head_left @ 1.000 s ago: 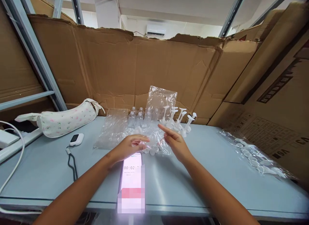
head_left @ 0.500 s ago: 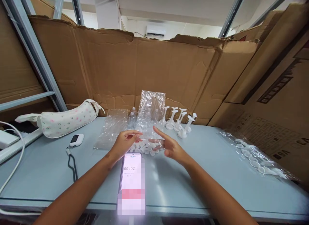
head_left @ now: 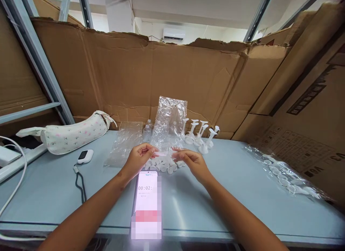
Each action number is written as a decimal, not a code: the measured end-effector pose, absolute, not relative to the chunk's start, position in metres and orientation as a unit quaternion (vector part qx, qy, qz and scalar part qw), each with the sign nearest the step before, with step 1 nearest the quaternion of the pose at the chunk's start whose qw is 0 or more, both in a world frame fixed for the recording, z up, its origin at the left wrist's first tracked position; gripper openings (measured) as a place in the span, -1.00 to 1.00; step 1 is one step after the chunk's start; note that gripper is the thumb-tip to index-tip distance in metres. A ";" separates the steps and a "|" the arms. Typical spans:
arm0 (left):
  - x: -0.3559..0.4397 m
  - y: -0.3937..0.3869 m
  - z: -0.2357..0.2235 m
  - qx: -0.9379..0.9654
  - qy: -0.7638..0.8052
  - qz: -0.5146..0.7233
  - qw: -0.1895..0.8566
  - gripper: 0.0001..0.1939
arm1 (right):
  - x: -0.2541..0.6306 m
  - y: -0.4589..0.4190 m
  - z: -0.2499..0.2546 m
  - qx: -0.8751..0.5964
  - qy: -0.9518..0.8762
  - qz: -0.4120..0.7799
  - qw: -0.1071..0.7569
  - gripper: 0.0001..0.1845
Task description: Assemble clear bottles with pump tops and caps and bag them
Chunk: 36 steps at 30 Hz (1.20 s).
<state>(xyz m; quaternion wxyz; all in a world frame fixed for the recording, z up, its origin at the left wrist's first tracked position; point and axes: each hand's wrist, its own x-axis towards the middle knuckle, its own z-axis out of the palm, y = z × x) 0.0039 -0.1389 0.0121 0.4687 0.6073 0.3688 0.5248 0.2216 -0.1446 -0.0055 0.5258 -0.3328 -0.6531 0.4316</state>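
We note a blue-grey counter (head_left: 107,197) backed by torn-topped cardboard (head_left: 167,71), an air conditioner (head_left: 174,34) high beyond at 12 o'clock. At 3 o'clock a clear packet (head_left: 256,153) holds white parts (head_left: 283,181); at 12 a clear bag (head_left: 168,114) stands up, a ribbed bottle (head_left: 147,134) just beside it at 11. Left hand (head_left: 140,157) pinches the bag's near edge; right hand (head_left: 193,163) bends its fingers alongside, grip unclear to us.

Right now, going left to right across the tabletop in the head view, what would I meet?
Small white device with a screen, flat clear plastic, upright clear bag, white stemmed pieces, bagged white pieces.
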 end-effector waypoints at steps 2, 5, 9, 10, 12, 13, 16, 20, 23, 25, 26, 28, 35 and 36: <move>0.004 -0.138 0.011 0.610 0.361 0.528 0.468 -0.74 | 0.223 -0.144 -0.007 -0.331 -0.653 0.435 0.524 -0.70; 0.006 -0.137 0.010 0.597 0.353 0.540 0.476 -0.76 | 0.226 -0.143 -0.009 -0.335 -0.663 0.428 0.514 -0.61; 0.008 -0.137 0.007 0.590 0.354 0.542 0.483 -0.77 | 0.226 -0.144 -0.010 -0.341 -0.670 0.409 0.517 -0.58; 0.008 -0.137 0.006 0.590 0.355 0.542 0.483 -0.78 | 0.225 -0.144 -0.009 -0.347 -0.670 0.401 0.519 -0.57; 0.008 -0.137 0.005 0.590 0.356 0.541 0.482 -0.78 | 0.222 -0.145 -0.009 -0.373 -0.660 0.388 0.524 -0.57; 0.008 -0.137 0.005 0.590 0.356 0.541 0.482 -0.78 | 0.221 -0.145 -0.008 -0.389 -0.648 0.387 0.528 -0.59; 0.008 -0.136 0.004 0.597 0.353 0.537 0.480 -0.79 | 0.217 -0.144 -0.008 -0.414 -0.600 0.415 0.545 -0.66; 0.008 -0.137 0.003 0.620 0.354 0.531 0.457 -0.78 | 0.215 -0.143 -0.008 -0.406 -0.564 0.444 0.565 -0.70; 0.007 -0.139 0.003 0.640 0.356 0.525 0.432 -0.62 | 0.215 -0.143 -0.008 -0.378 -0.562 0.450 0.583 -0.64; 0.006 -0.141 0.005 0.649 0.342 0.519 0.438 -0.52 | 0.215 -0.144 -0.009 -0.362 -0.570 0.448 0.586 -0.51; 0.005 -0.142 0.006 0.651 0.329 0.513 0.453 -0.49 | 0.216 -0.144 -0.010 -0.357 -0.578 0.446 0.582 -0.45; 0.004 -0.144 0.010 0.649 0.297 0.496 0.495 -0.49 | 0.216 -0.144 -0.011 -0.354 -0.596 0.446 0.566 -0.36; 0.005 -0.146 0.010 0.653 0.287 0.463 0.526 -0.50 | 0.215 -0.146 -0.014 -0.329 -0.626 0.450 0.545 -0.37; 0.005 -0.146 0.009 0.655 0.306 0.461 0.515 -0.48 | 0.215 -0.147 -0.014 -0.329 -0.630 0.449 0.542 -0.37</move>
